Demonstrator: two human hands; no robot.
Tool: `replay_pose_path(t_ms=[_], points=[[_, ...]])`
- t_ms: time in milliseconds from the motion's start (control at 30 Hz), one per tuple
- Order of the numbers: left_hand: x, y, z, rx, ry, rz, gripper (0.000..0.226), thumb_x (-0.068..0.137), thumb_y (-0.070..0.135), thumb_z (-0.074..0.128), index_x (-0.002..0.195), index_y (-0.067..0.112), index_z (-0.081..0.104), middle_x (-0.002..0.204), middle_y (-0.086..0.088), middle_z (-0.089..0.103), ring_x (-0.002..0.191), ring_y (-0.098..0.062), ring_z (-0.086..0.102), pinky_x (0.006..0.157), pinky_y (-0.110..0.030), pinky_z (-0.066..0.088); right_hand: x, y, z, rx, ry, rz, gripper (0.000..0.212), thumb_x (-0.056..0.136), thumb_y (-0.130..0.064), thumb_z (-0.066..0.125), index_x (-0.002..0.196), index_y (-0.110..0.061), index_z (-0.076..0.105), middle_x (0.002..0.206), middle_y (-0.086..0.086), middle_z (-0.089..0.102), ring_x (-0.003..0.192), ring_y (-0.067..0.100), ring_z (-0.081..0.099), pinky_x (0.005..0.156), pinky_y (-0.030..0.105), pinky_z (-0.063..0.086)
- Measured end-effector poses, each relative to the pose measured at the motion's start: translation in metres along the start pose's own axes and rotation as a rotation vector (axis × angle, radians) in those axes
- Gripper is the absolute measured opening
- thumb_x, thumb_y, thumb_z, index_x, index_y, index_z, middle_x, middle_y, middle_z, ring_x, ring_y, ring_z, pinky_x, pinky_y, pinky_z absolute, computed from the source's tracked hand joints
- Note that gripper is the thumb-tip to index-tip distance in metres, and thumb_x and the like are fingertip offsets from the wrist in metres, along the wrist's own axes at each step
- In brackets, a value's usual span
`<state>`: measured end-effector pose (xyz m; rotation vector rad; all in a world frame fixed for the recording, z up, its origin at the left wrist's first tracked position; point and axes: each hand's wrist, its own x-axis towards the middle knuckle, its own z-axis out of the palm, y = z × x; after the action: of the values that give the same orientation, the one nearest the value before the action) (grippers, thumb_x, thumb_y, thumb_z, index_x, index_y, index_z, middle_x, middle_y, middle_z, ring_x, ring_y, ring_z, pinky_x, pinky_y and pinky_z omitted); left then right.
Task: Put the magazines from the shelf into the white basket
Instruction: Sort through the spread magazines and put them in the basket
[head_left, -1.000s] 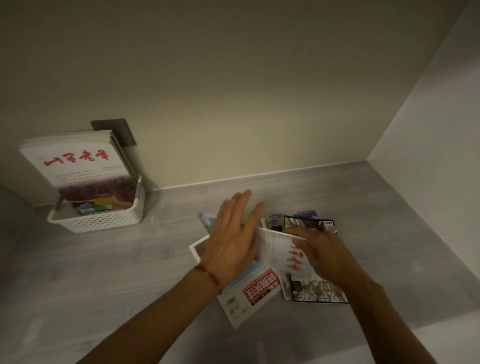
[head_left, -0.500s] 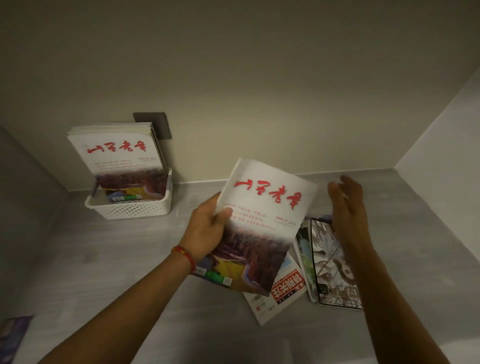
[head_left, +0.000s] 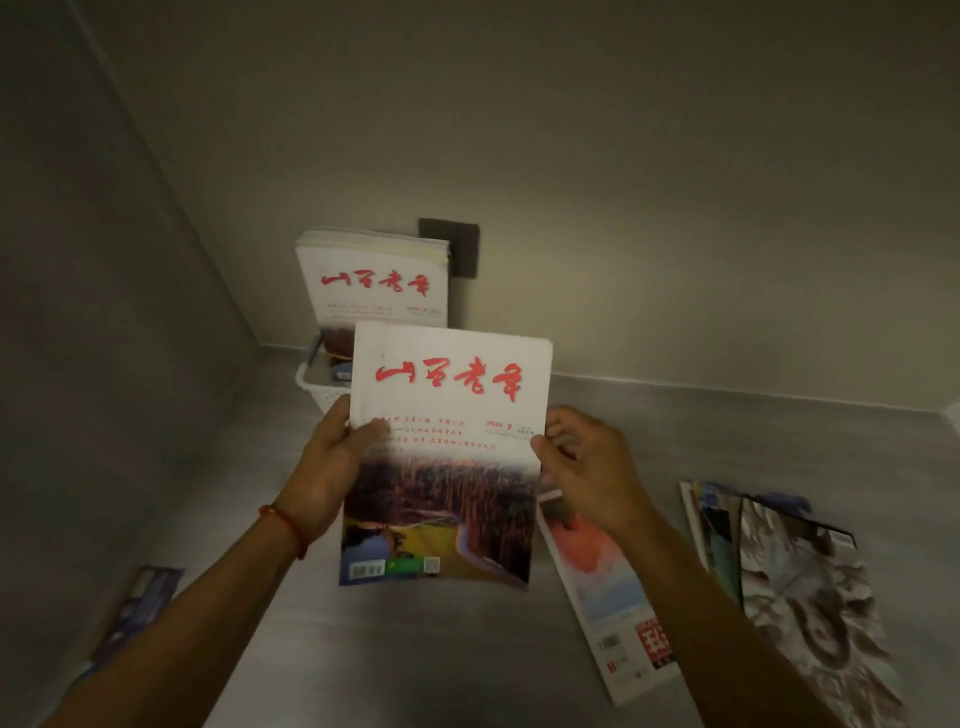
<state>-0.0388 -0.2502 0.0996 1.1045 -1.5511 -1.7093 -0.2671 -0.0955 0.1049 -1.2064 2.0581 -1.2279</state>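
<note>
Holding the red-titled magazine (head_left: 441, 457) clamped by both edges, left hand (head_left: 324, 467) and right hand (head_left: 592, 467), we should slot it upright (spine level) behind the white basket (head_left: 319, 389) rim.

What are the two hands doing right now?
Left hand: shut on the red-titled magazine.
Right hand: shut on the same magazine's right edge.

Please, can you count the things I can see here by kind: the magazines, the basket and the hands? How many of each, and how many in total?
Magazines with a visible cover: 6 (held, upright in basket, three lying at right, one at left); any more behind the basket's front copy cannot be counted.
White basket: 1
Hands: 2 (left, right)
Total: 9
</note>
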Motion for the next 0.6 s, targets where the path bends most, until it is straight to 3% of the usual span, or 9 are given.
replay_pose_path(t_ms=[100,167,233,300,367,467,600], points=[[0.023,0.019,-0.034,0.157,0.079,0.131,0.021,0.101,0.021,0.051,0.117,0.025,0.064,0.116,0.008,0.069,0.108,-0.015,0.065,0.091,-0.04,0.056,0.037,-0.028,0.014,-0.117,0.069,-0.064,0.006,0.087,-0.015,0.068,0.09,-0.012,0.072,0.088,-0.002,0.075,0.075,0.011,0.07,0.07,0.04,0.061],[0.041,0.036,-0.055,0.343,0.168,0.264,0.019,0.1,0.025,0.053,0.111,0.021,0.068,0.106,0.006,0.07,0.096,-0.013,0.067,0.082,-0.034,0.058,0.064,-0.049,0.021,-0.193,0.129,-0.133,0.014,0.088,-0.019,0.066,0.081,-0.008,0.071,0.082,0.003,0.076,0.069,0.016,0.071,0.063,0.038,0.06],[0.061,0.056,-0.075,0.542,0.257,0.404,0.022,0.098,0.031,0.053,0.103,0.018,0.07,0.096,0.001,0.07,0.08,-0.014,0.065,0.067,-0.018,0.052,0.09,-0.068,0.028,-0.237,0.168,-0.184,0.019,0.089,-0.022,0.065,0.082,-0.007,0.072,0.088,0.006,0.077,0.07,0.018,0.072,0.059,0.029,0.059],[0.08,0.073,-0.091,0.58,0.281,0.445,0.022,0.097,0.033,0.052,0.098,0.02,0.07,0.088,0.002,0.069,0.07,-0.007,0.064,0.058,-0.008,0.047,0.116,-0.082,0.037,-0.203,0.189,-0.185,0.019,0.091,-0.024,0.064,0.09,-0.007,0.073,0.099,0.008,0.077,0.077,0.021,0.074,0.065,0.028,0.06],[0.102,0.08,-0.101,0.527,0.282,0.392,0.021,0.096,0.029,0.054,0.101,0.019,0.071,0.09,0.0,0.072,0.077,-0.013,0.07,0.069,-0.025,0.058,0.14,-0.088,0.048,-0.17,0.201,-0.166,0.02,0.091,-0.025,0.064,0.092,-0.007,0.072,0.105,0.008,0.075,0.083,0.021,0.074,0.07,0.03,0.061],[0.135,0.077,-0.111,0.366,0.253,0.268,0.022,0.094,0.017,0.058,0.11,0.009,0.072,0.103,-0.01,0.074,0.096,-0.029,0.072,0.089,-0.048,0.059,0.171,-0.083,0.067,-0.201,0.204,-0.121,0.022,0.09,-0.03,0.065,0.091,-0.009,0.071,0.108,0.004,0.075,0.087,0.016,0.073,0.064,0.015,0.053],[0.171,0.057,-0.116,0.238,0.244,0.129,0.018,0.094,0.011,0.06,0.102,0.002,0.072,0.106,-0.023,0.073,0.1,-0.037,0.07,0.093,-0.055,0.056,0.198,-0.063,0.091,-0.202,0.186,-0.058,0.025,0.091,-0.031,0.064,0.092,-0.008,0.072,0.108,0.003,0.075,0.084,0.014,0.071,0.063,0.013,0.049]])
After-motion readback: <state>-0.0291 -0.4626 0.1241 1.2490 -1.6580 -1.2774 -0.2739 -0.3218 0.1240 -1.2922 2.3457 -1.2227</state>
